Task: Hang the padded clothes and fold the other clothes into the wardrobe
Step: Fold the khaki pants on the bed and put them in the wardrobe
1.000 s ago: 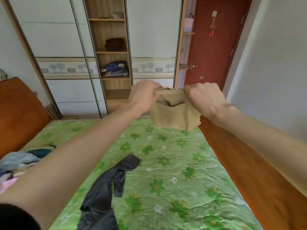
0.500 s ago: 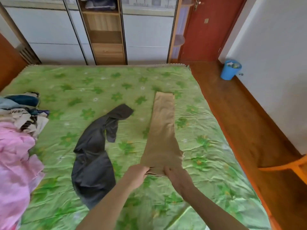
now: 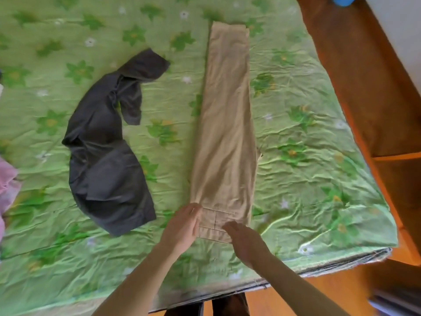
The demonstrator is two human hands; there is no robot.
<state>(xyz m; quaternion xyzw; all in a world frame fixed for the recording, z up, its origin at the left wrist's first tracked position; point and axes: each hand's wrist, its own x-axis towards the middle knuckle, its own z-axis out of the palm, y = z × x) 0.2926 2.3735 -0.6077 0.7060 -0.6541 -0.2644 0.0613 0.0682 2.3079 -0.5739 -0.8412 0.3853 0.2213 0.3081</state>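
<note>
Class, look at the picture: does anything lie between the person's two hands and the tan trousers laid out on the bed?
Nothing visible does. The left hand and right hand already rest on the waist end of the long tan trousers; the crumpled dark grey garment lies apart, to their left.

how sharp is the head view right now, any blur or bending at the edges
Head view: the tan trousers and dark grey garment in the middle read fairly clearly; both hands, left hand and right hand, are slightly motion-smeared; the bottom right corner is streaked with blur; the bed edge bows from wide-angle distortion; soft daylight, no hard glare.
</note>
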